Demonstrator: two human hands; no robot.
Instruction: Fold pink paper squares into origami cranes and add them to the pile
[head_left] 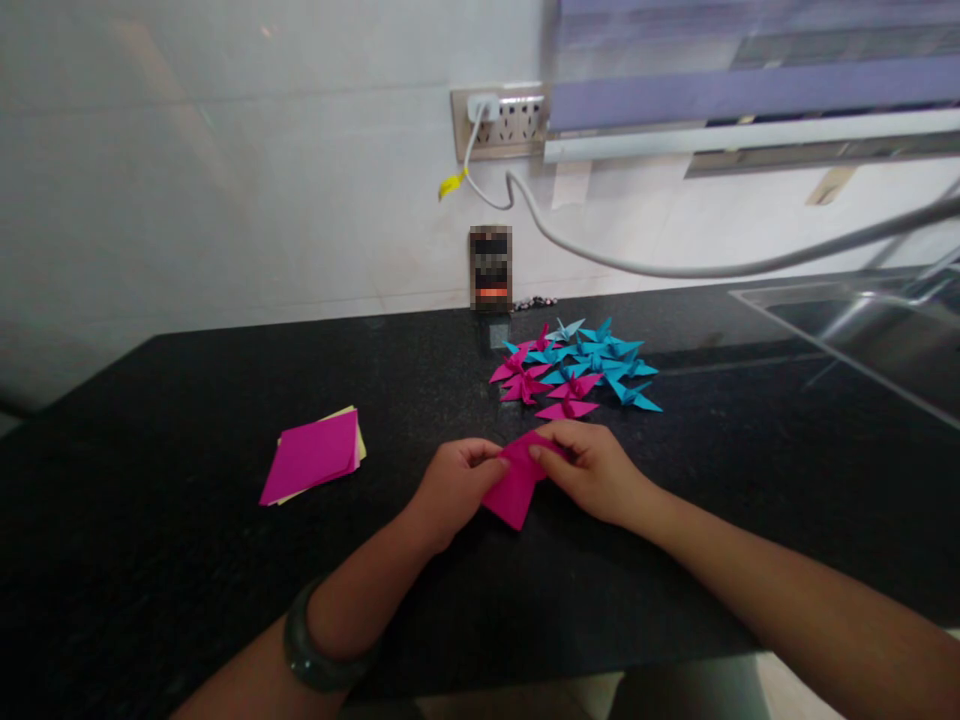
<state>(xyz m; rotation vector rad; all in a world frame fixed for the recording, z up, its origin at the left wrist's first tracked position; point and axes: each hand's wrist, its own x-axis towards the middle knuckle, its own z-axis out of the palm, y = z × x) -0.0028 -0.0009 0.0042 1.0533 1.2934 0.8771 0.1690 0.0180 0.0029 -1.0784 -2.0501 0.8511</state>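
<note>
A folded pink paper sheet lies on the black countertop between my two hands. My left hand pinches its left upper edge with closed fingers. My right hand presses and pinches its right upper edge. Just beyond my hands lies a cluster of several folded paper cranes, pink ones on the left and blue ones on the right. A dark bangle sits on my left wrist.
A stack of square papers, pink on top with yellow beneath, lies to the left. A small dark box stands against the wall under a wall socket with a white cable. A steel sink is at the right.
</note>
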